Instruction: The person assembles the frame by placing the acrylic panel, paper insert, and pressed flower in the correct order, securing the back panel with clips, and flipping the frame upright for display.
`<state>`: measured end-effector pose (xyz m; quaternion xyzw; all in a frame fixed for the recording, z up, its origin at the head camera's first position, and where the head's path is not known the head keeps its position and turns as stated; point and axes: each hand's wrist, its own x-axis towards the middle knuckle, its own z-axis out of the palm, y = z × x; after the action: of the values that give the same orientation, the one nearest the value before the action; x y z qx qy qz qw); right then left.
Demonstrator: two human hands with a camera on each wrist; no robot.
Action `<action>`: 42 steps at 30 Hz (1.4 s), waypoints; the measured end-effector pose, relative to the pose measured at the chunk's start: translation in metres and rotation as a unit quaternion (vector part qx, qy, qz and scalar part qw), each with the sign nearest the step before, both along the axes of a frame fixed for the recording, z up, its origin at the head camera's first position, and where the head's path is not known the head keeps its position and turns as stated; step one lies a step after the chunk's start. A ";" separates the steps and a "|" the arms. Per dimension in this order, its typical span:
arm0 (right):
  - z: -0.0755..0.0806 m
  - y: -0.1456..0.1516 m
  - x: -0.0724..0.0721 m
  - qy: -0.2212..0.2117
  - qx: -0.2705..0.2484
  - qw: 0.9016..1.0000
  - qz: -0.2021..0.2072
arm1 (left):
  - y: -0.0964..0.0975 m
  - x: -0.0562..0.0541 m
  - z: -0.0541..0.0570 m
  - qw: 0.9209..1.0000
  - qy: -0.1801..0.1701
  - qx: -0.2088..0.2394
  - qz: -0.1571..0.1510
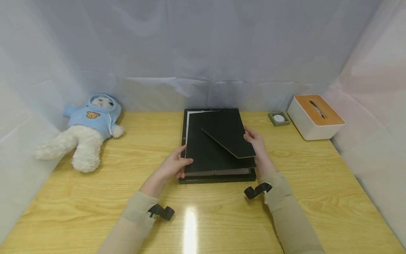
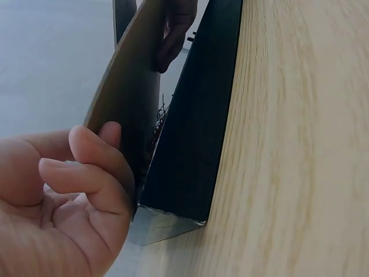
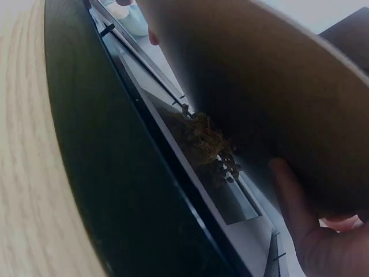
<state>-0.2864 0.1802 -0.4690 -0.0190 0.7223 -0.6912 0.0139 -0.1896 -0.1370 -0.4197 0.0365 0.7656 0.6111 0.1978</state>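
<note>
A black picture frame (image 1: 219, 179) lies face down on the wooden table in front of me. Its black backing board (image 1: 200, 151) is lifted at the near edge, and a stand flap (image 1: 233, 143) sticks up from the board. My left hand (image 1: 172, 164) pinches the board's left edge, thumb on top and fingers beneath. On the opposite edge, my right hand (image 1: 257, 148) holds the board. In the right wrist view, brown dried plant sprigs (image 3: 204, 141) show under the board, inside the frame's rim (image 3: 127, 173).
A plush toy in a blue hoodie (image 1: 90, 121) lies at the left. To the back right are a small grey-green box (image 1: 279, 123) with a white disc and a white tissue box (image 1: 312, 128) with an orange top. Pale curtains (image 1: 209, 46) enclose the table.
</note>
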 end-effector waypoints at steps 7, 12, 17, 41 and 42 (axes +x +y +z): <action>0.056 -0.019 0.039 -0.063 0.017 0.997 -0.031 | -0.002 -0.002 -0.001 1.000 -0.009 -0.003 0.008; 0.043 -0.014 0.031 -0.046 0.062 0.996 -0.046 | -0.006 -0.002 0.000 1.000 -0.017 -0.007 0.009; 0.039 -0.013 0.029 -0.044 0.100 0.993 -0.033 | -0.009 -0.002 0.001 1.000 -0.022 -0.012 0.017; 0.040 -0.008 0.028 -0.022 0.217 0.976 0.003 | -0.006 -0.004 -0.003 0.998 0.013 -0.040 0.037; 0.041 -0.007 0.028 -0.023 0.218 0.976 0.005 | -0.006 -0.004 -0.003 0.998 0.014 -0.041 0.037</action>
<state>-0.2580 0.1727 -0.4281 -0.0034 0.8551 -0.5170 0.0380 -0.1937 -0.1430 -0.4228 0.0090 0.7938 0.5851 0.1658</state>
